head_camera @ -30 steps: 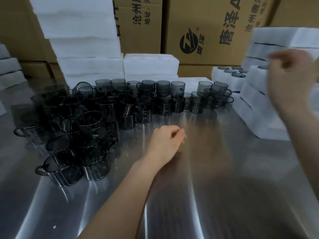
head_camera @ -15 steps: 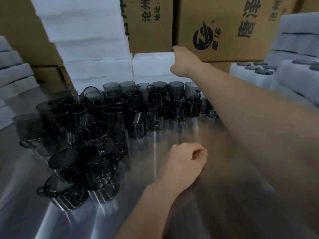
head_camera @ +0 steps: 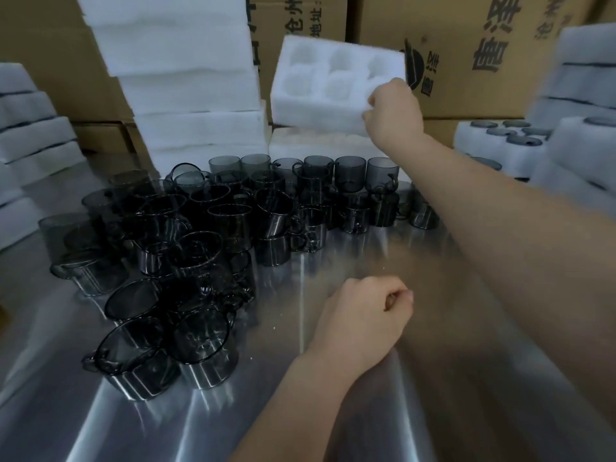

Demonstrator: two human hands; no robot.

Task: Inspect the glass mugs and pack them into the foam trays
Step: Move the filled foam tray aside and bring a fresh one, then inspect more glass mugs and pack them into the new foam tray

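Tray-fetching step: right hand [head_camera: 393, 111], fingers curled round the edge of an empty foam tray [head_camera: 330, 85] tilted behind the glass mugs [head_camera: 233, 221]; left hand [head_camera: 363, 315] fisted, holding nothing, on the tabletop [head_camera: 166, 428] before the mugs; next, probably lay the tray flat there.

Right hand [head_camera: 393, 111] grips a tilted foam tray [head_camera: 333, 85] — above glass mugs [head_camera: 233, 221].

head-worn wide view, looking forward and down, close over steel table [head_camera: 383, 411]
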